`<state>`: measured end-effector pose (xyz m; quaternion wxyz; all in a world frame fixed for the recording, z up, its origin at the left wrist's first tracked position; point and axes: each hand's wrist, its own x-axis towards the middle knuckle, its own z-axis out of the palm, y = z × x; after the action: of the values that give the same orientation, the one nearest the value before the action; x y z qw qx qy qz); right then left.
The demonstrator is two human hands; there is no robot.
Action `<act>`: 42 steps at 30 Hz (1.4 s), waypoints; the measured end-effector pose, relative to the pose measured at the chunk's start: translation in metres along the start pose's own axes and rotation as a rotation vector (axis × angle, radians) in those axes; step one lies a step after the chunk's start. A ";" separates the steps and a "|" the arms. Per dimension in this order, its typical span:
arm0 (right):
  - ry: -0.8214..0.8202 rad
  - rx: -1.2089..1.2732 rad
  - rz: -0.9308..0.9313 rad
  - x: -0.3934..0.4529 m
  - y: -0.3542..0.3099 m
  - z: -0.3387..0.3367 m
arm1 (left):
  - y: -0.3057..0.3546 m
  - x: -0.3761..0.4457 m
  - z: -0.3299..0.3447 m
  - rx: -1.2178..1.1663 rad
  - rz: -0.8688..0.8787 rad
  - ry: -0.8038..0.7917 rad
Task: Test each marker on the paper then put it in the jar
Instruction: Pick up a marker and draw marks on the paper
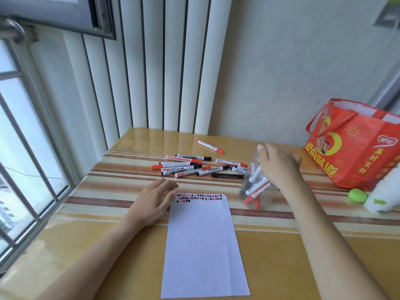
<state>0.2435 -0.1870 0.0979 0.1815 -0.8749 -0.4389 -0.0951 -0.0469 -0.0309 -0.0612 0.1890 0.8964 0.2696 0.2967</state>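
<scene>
A white sheet of paper lies on the table, with a row of red and black test marks along its top edge. Beyond it lies a loose pile of whiteboard markers with red and black caps; one red-capped marker lies apart, farther back. A clear plastic jar stands to the right of the paper with several markers inside. My right hand reaches over the jar's mouth, fingers loosely curled around its rim. My left hand rests open at the paper's top left corner, holding nothing.
A red printed shopping bag stands at the back right. A green round object and a white item with green marks lie in front of it. A barred window runs along the left; white vertical panels stand behind the striped table.
</scene>
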 end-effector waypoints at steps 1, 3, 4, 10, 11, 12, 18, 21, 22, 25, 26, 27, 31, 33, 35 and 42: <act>-0.029 -0.064 -0.023 0.000 0.000 0.004 | 0.000 0.000 0.000 0.004 0.002 -0.006; -0.025 -0.126 -0.076 -0.002 0.000 0.008 | -0.001 0.000 0.000 0.006 0.005 -0.018; -0.024 -0.125 -0.087 -0.002 0.000 0.008 | -0.001 0.000 0.000 0.006 0.004 -0.021; 0.396 0.040 -0.161 -0.007 -0.002 0.016 | -0.003 0.002 0.001 -0.001 -0.002 -0.026; 0.564 0.080 -0.232 -0.012 -0.006 0.018 | -0.004 0.002 0.002 -0.003 -0.009 -0.025; 0.677 0.137 -0.307 -0.016 -0.013 0.021 | -0.005 0.004 0.002 -0.004 -0.017 -0.025; 0.201 0.161 -0.426 -0.017 -0.059 0.098 | -0.010 0.006 0.005 -0.009 -0.030 -0.028; -0.033 -0.039 -0.313 -0.006 -0.056 0.138 | -0.012 0.007 0.005 -0.017 -0.023 -0.019; -0.064 -0.102 -0.282 -0.003 -0.054 0.146 | -0.012 0.007 0.006 -0.019 -0.021 -0.016; -0.033 -0.199 -0.227 0.002 -0.048 0.162 | -0.013 0.007 0.006 -0.024 -0.014 -0.009; -0.032 -0.199 -0.226 0.003 -0.046 0.165 | -0.013 0.007 0.006 -0.024 -0.008 -0.004; -0.021 -0.200 -0.239 0.003 -0.046 0.166 | -0.013 0.007 0.006 -0.026 -0.002 0.000; 0.225 -0.077 -0.339 -0.005 -0.054 0.160 | -0.013 0.006 0.005 -0.030 0.012 0.020; 0.397 0.123 -0.432 -0.019 -0.065 0.147 | -0.013 0.005 0.005 -0.019 0.020 0.033; 0.480 0.428 -0.436 -0.037 -0.079 0.128 | -0.012 0.006 0.004 -0.017 0.026 0.047; -0.074 1.337 0.195 -0.066 -0.095 0.131 | -0.009 0.007 0.003 -0.004 0.021 0.071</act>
<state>0.1295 -0.1305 -0.0218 0.6763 -0.6129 -0.3282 0.2435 -0.0437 -0.0202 -0.0653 0.1780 0.8876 0.2663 0.3310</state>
